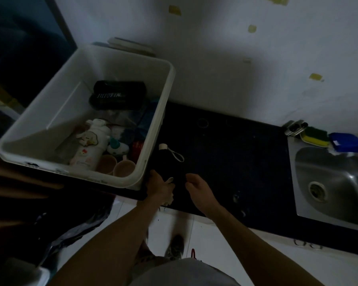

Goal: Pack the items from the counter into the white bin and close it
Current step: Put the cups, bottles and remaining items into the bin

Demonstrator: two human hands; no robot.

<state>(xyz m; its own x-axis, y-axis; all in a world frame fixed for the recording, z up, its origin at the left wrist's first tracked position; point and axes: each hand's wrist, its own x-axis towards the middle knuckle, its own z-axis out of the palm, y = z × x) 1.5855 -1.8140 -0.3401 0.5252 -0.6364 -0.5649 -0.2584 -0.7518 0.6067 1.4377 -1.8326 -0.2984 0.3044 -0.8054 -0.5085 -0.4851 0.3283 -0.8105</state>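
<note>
— One thing left to pack, is it?

— One that I can see near the bin: a dark folded umbrella [166, 164] with a cream cap and a cord loop. It lies on the black stone counter [225, 151], just beside the right wall of the white plastic bin [153, 129].

— Have you got hold of it?

— My left hand [160, 187] has its fingers curled round the near end, close to the bin's corner. The light is poor, so I judge that a grip rather than a touch. My right hand [197, 187] hangs just to the right, fingers loosely bent, holding nothing.

— So which step is this?

— Picking up the last item, I reckon. Inside the bin are a black zip case [118, 96], a white cartoon-print bottle [91, 145] and two pink cups [123, 169].

— And next?

— Lift the umbrella over the rim and lay it flat on top, so nothing stands proud. Then the closing: a flat pale panel [130, 46] leans behind the bin against the wall, likely the lid, and that wants both hands.
</note>
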